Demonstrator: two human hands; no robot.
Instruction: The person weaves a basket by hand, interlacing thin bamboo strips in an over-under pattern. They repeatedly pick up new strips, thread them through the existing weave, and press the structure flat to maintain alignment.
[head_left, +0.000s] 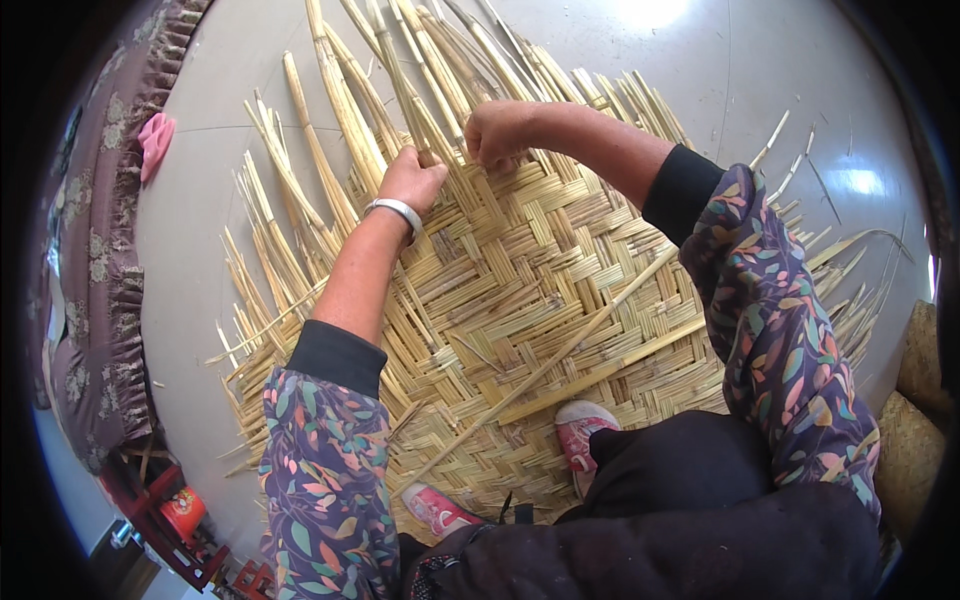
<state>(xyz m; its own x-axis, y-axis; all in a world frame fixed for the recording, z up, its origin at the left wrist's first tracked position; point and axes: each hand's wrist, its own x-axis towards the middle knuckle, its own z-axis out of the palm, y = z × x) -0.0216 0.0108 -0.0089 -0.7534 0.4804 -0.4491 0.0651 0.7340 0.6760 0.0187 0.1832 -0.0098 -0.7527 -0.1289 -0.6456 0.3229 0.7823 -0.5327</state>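
A partly woven mat of split reed strips (540, 277) covers the floor before me, its weave running in stepped diagonal blocks. Loose reed strips (345, 112) fan out from its far and left edges. My left hand (412, 180), with a silver-coloured bangle (397, 210) at the wrist, grips upright strips near the far edge of the weave. Just to its right, my right hand (496, 139) is curled around strips at the same edge; its fingertips are partly hidden. Below and between the hands, a short stretch of strips is blurred.
A long thin cane (570, 349) and a flat strip (637, 360) lie across the mat. My pink shoes (442, 510) stand on it. Frilled fabric (112, 247) hangs at left, beside a pink item (156, 146). Woven items (907, 450) stand at right.
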